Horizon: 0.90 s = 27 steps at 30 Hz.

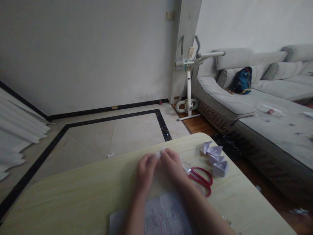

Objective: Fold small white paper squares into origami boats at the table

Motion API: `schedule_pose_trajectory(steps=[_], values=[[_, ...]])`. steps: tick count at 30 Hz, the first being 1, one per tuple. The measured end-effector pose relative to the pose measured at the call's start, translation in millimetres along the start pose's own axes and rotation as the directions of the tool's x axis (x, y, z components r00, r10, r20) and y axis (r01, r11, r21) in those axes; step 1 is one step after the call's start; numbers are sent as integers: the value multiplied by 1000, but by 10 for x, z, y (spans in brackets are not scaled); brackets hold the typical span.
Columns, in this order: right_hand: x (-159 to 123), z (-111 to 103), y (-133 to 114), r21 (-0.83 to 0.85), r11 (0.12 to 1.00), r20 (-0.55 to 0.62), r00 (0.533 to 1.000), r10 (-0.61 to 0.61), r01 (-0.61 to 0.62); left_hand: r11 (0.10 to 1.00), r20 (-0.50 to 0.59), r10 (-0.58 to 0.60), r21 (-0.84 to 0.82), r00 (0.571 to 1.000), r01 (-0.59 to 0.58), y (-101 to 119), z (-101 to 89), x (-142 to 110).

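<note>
Near the far edge of the pale wooden table (pixel 80 195), my left hand (pixel 146 168) and my right hand (pixel 172 164) meet with their fingers pinched together. Between the fingertips shows a small white piece of paper (pixel 159 152), mostly hidden and blurred. Scissors with red handles (pixel 201 178) lie just right of my right hand, their blades partly covered by it. Under my forearms is a sheet of paper with writing (pixel 163 213). Several folded paper pieces (pixel 216 160) stand in a row at the table's right side.
Beyond the table's right edge stands a grey sofa (pixel 269 98) with a dark blue bag (pixel 242 80) on it. A white exercise machine (pixel 188 81) is by the wall. A white curtain (pixel 17 130) hangs at left, and a white scrap (pixel 110 155) lies on the floor.
</note>
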State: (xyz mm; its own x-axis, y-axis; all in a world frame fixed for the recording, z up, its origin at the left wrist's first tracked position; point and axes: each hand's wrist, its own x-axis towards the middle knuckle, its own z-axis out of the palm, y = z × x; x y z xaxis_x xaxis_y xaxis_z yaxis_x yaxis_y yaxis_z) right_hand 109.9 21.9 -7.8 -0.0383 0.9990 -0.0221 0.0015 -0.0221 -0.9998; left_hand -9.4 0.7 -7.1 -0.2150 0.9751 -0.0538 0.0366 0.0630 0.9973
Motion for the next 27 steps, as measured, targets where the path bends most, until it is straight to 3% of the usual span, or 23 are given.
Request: schedule_pose_trajectory(steps=[5, 12, 18, 22, 27], values=[[-23, 5, -17, 65, 998, 54, 999, 2, -6, 999, 23, 35, 41, 999, -36, 6, -2, -11], [8, 18, -8, -49, 998, -50, 998, -44, 42, 998, 59, 41, 43, 997, -43, -1, -14, -22], [13, 8, -5, -7, 1000, -89, 996, -25, 25, 998, 73, 23, 52, 997, -27, -18, -13, -53], [-7, 29, -43, -31, 999, -23, 999, -34, 33, 998, 8, 36, 45, 999, -37, -19, -6, -26], [-25, 44, -65, -83, 994, -1, 998, -64, 64, 998, 22, -2, 58, 1000, 1, 12, 0, -20]])
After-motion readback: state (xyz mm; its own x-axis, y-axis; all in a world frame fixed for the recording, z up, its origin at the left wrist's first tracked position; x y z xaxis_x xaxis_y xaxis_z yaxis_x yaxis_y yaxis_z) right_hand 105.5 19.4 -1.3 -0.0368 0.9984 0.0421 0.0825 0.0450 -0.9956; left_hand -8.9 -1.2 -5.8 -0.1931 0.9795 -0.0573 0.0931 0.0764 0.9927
